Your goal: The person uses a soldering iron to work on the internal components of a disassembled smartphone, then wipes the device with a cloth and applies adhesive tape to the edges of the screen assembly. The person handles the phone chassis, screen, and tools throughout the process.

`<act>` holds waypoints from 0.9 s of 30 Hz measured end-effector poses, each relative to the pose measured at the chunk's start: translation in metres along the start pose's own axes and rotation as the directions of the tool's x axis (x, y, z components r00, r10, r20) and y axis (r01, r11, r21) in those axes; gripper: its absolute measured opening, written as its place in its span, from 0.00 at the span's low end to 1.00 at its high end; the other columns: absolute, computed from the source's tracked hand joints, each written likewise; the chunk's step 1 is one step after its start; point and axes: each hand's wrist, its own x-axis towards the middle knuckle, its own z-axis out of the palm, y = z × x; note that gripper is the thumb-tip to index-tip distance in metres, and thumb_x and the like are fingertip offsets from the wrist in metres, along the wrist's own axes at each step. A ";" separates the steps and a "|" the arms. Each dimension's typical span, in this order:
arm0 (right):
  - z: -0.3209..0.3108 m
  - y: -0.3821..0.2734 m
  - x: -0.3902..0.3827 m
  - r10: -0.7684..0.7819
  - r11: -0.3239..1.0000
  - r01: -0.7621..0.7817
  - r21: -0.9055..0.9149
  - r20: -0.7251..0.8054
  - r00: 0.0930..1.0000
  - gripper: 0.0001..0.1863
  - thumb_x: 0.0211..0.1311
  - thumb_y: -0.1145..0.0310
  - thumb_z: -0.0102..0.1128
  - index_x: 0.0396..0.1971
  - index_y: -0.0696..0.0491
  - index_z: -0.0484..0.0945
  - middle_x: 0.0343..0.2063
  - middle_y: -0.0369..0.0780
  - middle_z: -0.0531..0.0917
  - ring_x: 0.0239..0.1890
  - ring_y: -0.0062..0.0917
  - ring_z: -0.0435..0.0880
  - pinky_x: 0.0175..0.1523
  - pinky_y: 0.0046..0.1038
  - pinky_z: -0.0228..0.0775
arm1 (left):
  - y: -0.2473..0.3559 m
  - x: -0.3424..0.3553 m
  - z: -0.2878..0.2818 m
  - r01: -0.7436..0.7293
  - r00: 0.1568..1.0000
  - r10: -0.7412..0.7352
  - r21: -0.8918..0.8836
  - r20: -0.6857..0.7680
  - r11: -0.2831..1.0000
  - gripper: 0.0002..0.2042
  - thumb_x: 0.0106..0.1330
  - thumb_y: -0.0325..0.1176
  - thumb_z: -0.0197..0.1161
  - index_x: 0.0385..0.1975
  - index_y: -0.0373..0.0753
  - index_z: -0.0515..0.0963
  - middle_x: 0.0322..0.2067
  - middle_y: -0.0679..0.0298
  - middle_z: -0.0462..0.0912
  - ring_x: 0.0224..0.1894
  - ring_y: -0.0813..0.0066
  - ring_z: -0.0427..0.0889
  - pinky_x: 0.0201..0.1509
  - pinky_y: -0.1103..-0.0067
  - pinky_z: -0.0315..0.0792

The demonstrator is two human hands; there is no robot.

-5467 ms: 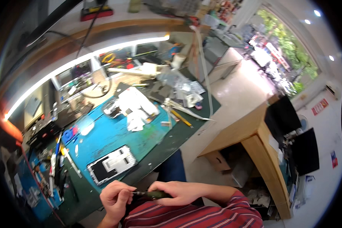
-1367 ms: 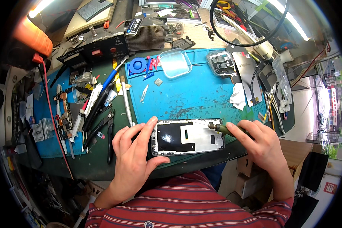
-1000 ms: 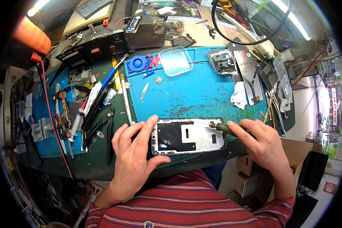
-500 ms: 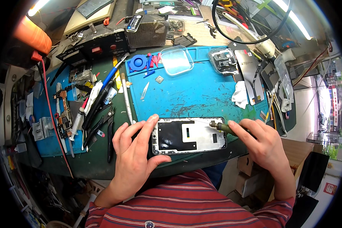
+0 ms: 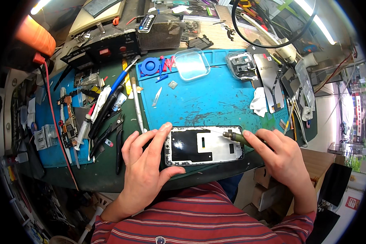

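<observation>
A phone mid-frame [image 5: 221, 152], silver inside with a black sheet over its left part, lies flat near the front edge of the bench. My left hand [image 5: 146, 164] grips its left end, fingertips at the upper left corner and thumb along the near edge. In my right hand [image 5: 278, 152] is a green-handled tool [image 5: 235, 137] with a metal collar and a very thin tip. The tool lies over the frame's upper right part, its tip pointing left toward the far edge. Whether the tip touches the frame I cannot tell.
Beyond the frame on the blue mat [image 5: 191, 107] lie a blade [image 5: 157, 96], a small square chip [image 5: 173, 84] and a clear plastic box [image 5: 192, 65]. Pliers [image 5: 118, 142], a syringe [image 5: 83, 128] and pens lie left. White tissue [image 5: 258, 101] and a phone screen [image 5: 269, 83] are right.
The view has shifted slightly, so bench things appear a little further right. Both hands keep their grips. Glare on the black sheet has moved upward.
</observation>
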 end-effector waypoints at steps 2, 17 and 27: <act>0.000 -0.004 0.001 -0.016 1.000 0.016 -0.026 -0.001 1.000 0.34 0.51 0.76 0.64 0.64 0.50 0.80 0.42 0.37 0.79 0.34 0.27 0.78 0.36 0.28 0.74 | 0.000 0.000 0.000 -0.003 1.000 0.003 0.002 0.001 1.000 0.47 0.51 0.46 0.77 0.71 0.33 0.67 0.67 0.64 0.78 0.64 0.61 0.75 0.73 0.55 0.59; 0.001 -0.015 -0.001 -0.004 0.998 0.003 -0.070 -0.013 1.000 0.36 0.49 0.76 0.65 0.65 0.51 0.78 0.42 0.37 0.78 0.33 0.26 0.77 0.35 0.26 0.73 | -0.002 -0.002 -0.001 -0.009 1.000 0.009 -0.026 -0.010 1.000 0.47 0.52 0.42 0.79 0.72 0.32 0.65 0.68 0.62 0.76 0.64 0.60 0.74 0.73 0.55 0.59; 0.008 -0.027 0.007 -0.031 0.999 0.029 -0.045 -0.039 0.999 0.36 0.49 0.77 0.65 0.65 0.52 0.78 0.42 0.38 0.78 0.32 0.25 0.76 0.34 0.26 0.73 | -0.006 -0.006 0.003 -0.002 0.999 0.000 -0.045 -0.047 0.999 0.48 0.54 0.44 0.81 0.73 0.31 0.63 0.65 0.55 0.77 0.66 0.54 0.71 0.75 0.53 0.56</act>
